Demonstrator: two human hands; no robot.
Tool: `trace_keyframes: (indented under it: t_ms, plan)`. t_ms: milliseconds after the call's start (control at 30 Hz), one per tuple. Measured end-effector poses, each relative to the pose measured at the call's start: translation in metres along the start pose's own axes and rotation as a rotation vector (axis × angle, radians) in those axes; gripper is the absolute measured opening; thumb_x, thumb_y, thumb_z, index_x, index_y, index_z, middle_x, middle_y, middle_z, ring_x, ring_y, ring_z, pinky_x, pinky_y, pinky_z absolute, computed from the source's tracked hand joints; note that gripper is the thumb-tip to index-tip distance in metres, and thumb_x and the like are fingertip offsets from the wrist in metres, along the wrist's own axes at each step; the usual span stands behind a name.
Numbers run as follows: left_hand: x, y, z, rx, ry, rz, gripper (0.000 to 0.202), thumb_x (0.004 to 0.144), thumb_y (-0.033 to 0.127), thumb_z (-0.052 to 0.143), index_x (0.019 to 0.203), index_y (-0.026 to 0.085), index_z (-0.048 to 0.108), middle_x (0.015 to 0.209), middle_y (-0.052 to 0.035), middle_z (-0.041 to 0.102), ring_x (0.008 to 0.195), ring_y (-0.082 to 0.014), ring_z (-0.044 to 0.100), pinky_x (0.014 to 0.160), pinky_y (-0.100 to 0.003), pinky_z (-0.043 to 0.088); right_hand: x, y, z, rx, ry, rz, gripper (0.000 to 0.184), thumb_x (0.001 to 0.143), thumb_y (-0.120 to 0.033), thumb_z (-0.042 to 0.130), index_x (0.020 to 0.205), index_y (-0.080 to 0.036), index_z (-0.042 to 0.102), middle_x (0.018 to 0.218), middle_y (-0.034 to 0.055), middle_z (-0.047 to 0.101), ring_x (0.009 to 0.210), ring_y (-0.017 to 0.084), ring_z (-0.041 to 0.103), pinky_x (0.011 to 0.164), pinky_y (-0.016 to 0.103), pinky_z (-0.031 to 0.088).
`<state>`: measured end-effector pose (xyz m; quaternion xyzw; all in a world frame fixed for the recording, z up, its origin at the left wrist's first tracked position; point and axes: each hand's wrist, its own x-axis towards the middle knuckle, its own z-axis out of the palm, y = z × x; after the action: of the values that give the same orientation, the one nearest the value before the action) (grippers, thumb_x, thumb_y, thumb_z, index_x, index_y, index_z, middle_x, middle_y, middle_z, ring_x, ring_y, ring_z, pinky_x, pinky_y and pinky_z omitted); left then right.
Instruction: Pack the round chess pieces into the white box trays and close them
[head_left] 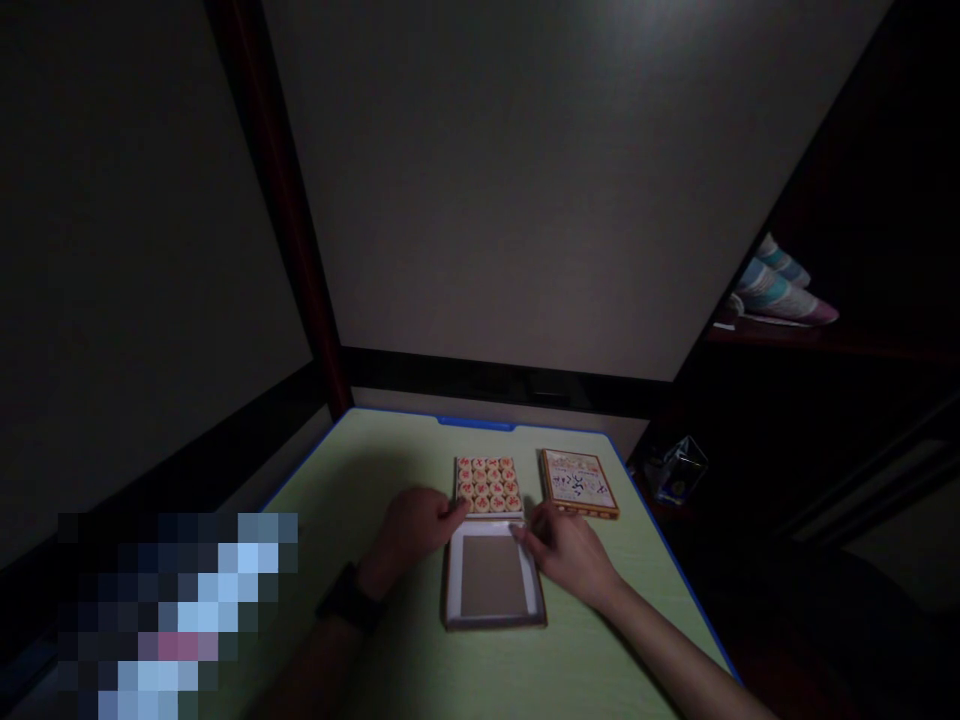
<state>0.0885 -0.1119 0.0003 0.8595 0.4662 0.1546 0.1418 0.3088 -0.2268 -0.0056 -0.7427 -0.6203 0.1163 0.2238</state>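
A square tray of round, pale game pieces with red marks (488, 484) lies on a green table (600, 640). In front of it lies an empty white-rimmed box half with a brown floor (492, 578). My left hand (417, 528) rests at the box's far left corner, fingers curled against the edge between box and tray. My right hand (562, 547) touches the box's far right corner with fingers bent. A dark watch (346, 598) sits on my left wrist. To the right of the tray lies a printed box lid with an orange border (579, 482).
The table has a blue rim (477, 422) and stands against a pale wall. A dark red post (289, 215) rises at the back left. On the right, in shadow, are a small clear container (679, 470) and folded striped cloth (780, 290) on a shelf.
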Motion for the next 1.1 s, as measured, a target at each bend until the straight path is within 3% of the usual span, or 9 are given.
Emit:
trace_keyframes:
  t_ms: [67, 167, 267, 400, 600, 700, 800, 933, 1100]
  plan:
    - [-0.002, 0.001, -0.005, 0.053, -0.105, 0.034, 0.053, 0.089, 0.053, 0.047, 0.049, 0.019, 0.053, 0.05, -0.0024, 0.052, 0.05, -0.0133, 0.042, 0.055, -0.029, 0.024, -0.001, -0.004, -0.002, -0.034, -0.038, 0.008, 0.022, 0.09, -0.041, 0.059, 0.089, -0.02, 0.065, 0.081, 0.0086, 0.075, 0.075, 0.023, 0.07, 0.06, 0.028, 0.041]
    - [-0.006, 0.002, -0.011, 0.015, -0.225, 0.112, 0.043, 0.081, 0.043, 0.055, 0.046, 0.018, 0.053, 0.046, -0.0004, 0.052, 0.046, -0.0113, 0.039, 0.054, -0.028, 0.023, -0.001, -0.004, -0.003, -0.021, -0.064, 0.002, 0.023, 0.091, -0.037, 0.056, 0.079, -0.021, 0.067, 0.08, 0.0079, 0.075, 0.074, 0.022, 0.068, 0.061, 0.028, 0.039]
    - [-0.009, 0.001, -0.012, -0.1, -0.293, 0.149, 0.028, 0.073, 0.028, 0.057, 0.047, 0.018, 0.053, 0.045, 0.0016, 0.054, 0.045, -0.01, 0.042, 0.053, -0.025, 0.027, 0.0, -0.001, -0.003, 0.042, -0.087, -0.011, 0.021, 0.088, -0.031, 0.056, 0.073, -0.02, 0.065, 0.072, 0.0055, 0.072, 0.068, 0.02, 0.065, 0.06, 0.027, 0.038]
    - [-0.014, 0.0, -0.016, -0.338, -0.348, 0.133, 0.025, 0.073, 0.027, 0.055, 0.05, 0.017, 0.054, 0.046, 0.002, 0.056, 0.045, -0.0095, 0.047, 0.052, -0.022, 0.034, 0.0, 0.002, -0.011, 0.289, -0.111, -0.027, 0.021, 0.082, -0.031, 0.061, 0.065, -0.02, 0.057, 0.059, -0.0002, 0.06, 0.057, 0.015, 0.056, 0.054, 0.025, 0.036]
    - [-0.013, 0.016, -0.048, -0.762, -0.213, 0.127, 0.032, 0.082, 0.046, 0.056, 0.067, 0.019, 0.048, 0.051, 0.0059, 0.054, 0.041, -0.0066, 0.048, 0.041, -0.016, 0.032, 0.003, -0.015, -0.059, 0.878, -0.078, 0.019, 0.042, 0.072, -0.056, 0.075, 0.083, -0.021, 0.055, 0.053, -0.0077, 0.053, 0.036, 0.007, 0.041, 0.035, 0.019, 0.027]
    - [0.0, 0.028, -0.068, -0.876, -0.095, 0.138, 0.03, 0.083, 0.046, 0.059, 0.08, 0.019, 0.046, 0.085, -0.0004, 0.069, 0.042, -0.0057, 0.055, 0.035, -0.015, 0.032, 0.017, -0.027, -0.083, 0.925, -0.053, -0.011, 0.053, 0.07, -0.058, 0.078, 0.1, -0.017, 0.062, 0.049, -0.0067, 0.055, 0.036, 0.01, 0.046, 0.033, 0.019, 0.029]
    - [0.021, 0.034, -0.082, -0.953, 0.077, 0.123, 0.031, 0.079, 0.039, 0.064, 0.095, 0.02, 0.046, 0.112, -0.007, 0.067, 0.046, -0.0059, 0.06, 0.035, -0.015, 0.036, 0.04, -0.03, -0.094, 0.907, 0.011, -0.085, 0.054, 0.071, -0.057, 0.077, 0.103, -0.016, 0.067, 0.053, -0.0035, 0.06, 0.038, 0.011, 0.051, 0.033, 0.021, 0.036]
    - [0.044, 0.029, -0.082, -0.77, 0.203, 0.256, 0.034, 0.077, 0.025, 0.064, 0.11, 0.018, 0.056, 0.106, -0.0066, 0.069, 0.071, -0.0123, 0.069, 0.062, -0.025, 0.058, 0.07, -0.021, -0.082, 0.832, 0.167, -0.238, 0.041, 0.074, -0.044, 0.076, 0.105, -0.019, 0.067, 0.084, 0.0043, 0.074, 0.063, 0.017, 0.069, 0.055, 0.029, 0.057]
    - [0.043, 0.008, -0.04, -0.512, 0.213, 0.315, 0.033, 0.077, 0.02, 0.064, 0.111, 0.017, 0.065, 0.115, -0.0091, 0.069, 0.092, -0.0177, 0.07, 0.083, -0.031, 0.06, 0.076, 0.001, -0.037, 0.436, 0.156, -0.366, 0.032, 0.088, -0.026, 0.059, 0.119, -0.018, 0.066, 0.105, 0.0099, 0.077, 0.093, 0.023, 0.074, 0.085, 0.038, 0.058]
